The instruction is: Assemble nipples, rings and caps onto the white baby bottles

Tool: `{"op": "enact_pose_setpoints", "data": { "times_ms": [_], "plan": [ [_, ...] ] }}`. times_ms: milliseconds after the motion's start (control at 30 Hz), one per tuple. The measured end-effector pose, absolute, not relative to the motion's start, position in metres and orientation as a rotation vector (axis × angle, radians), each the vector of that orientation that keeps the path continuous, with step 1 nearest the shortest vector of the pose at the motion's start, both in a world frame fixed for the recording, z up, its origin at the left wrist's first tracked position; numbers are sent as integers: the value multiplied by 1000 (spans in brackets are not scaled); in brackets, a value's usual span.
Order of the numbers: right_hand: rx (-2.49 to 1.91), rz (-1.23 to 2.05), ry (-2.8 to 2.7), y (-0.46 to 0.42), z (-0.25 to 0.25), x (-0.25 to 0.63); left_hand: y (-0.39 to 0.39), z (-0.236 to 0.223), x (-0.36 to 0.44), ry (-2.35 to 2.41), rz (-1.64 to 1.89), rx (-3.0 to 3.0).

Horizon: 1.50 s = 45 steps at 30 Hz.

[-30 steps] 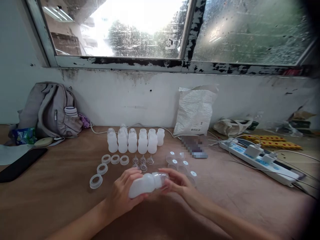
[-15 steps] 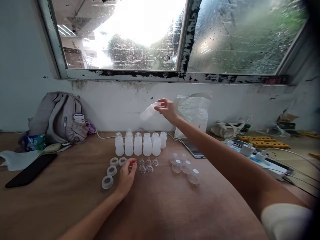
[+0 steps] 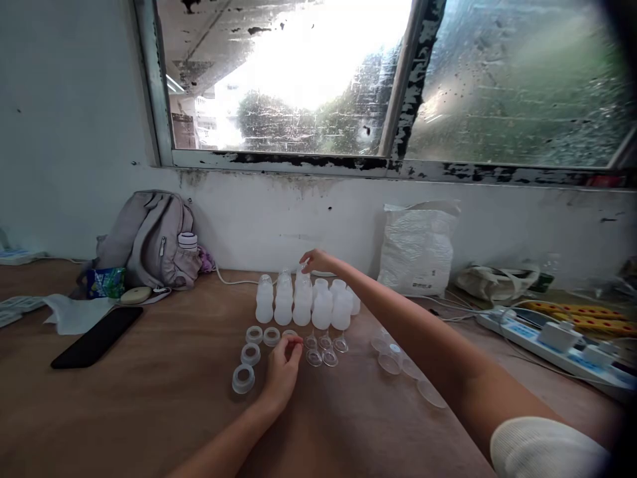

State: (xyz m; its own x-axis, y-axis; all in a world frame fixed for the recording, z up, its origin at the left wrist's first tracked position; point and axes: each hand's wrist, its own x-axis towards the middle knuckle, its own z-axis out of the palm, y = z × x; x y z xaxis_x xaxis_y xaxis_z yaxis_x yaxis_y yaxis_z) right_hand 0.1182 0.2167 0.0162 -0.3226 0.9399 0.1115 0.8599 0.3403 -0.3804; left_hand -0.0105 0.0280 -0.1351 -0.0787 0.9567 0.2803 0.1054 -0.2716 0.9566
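Note:
Translucent baby bottles stand upright in rows; some at the left, like this capped bottle (image 3: 265, 300), have clear domed tops. Among the open-necked ones is a bottle (image 3: 322, 307) in the front row. My right hand (image 3: 314, 260) reaches over the row, its fingers closed on the clear top of a bottle (image 3: 301, 271) behind the third front one. That bottle's lower body is hidden. My left hand (image 3: 284, 372) rests on the table, loosely curled, thumb apart from the fingers, beside a ring (image 3: 271, 336). Several clear nipples (image 3: 329, 357) lie right of it.
More collar rings (image 3: 243, 378) lie at the left, and clear domed caps (image 3: 389, 362) at the right under my forearm. A phone (image 3: 97, 337) and a backpack (image 3: 152, 239) are on the left. A foil-like bag (image 3: 417, 252) leans on the wall; a power strip (image 3: 527, 338) with cables is right.
My right hand has lowered the bottle from the air to the back of the row, behind the third one. My left hand stays by the rings. The view has turned left.

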Motion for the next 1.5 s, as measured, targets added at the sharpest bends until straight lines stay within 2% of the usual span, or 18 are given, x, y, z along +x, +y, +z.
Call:
{"op": "enact_pose_setpoints", "data": {
  "times_ms": [433,667,800,933,1100,1300,1500],
  "plan": [
    [-1536,475,-2396,213,11,123,26,-133,-11,1188,1406,1420],
    [-1408,279,-2257,183,16,137,27,-134,-11,1165,1393,1417],
    [-1322,89,-2145,132,-10,151,28,-136,-10,1192,1379,1446],
    [-1220,-3,-2254,70,-68,168,22,-132,-9,1202,1363,1510],
    [-1392,77,-2280,33,-129,174,12,-123,-6,1206,1365,1710],
    [-1432,163,-2266,36,-129,180,3,-119,-8,1253,1271,1957],
    [-1178,160,-2374,10,-124,201,-20,-115,-41,1262,1088,2351]
  ]
}}
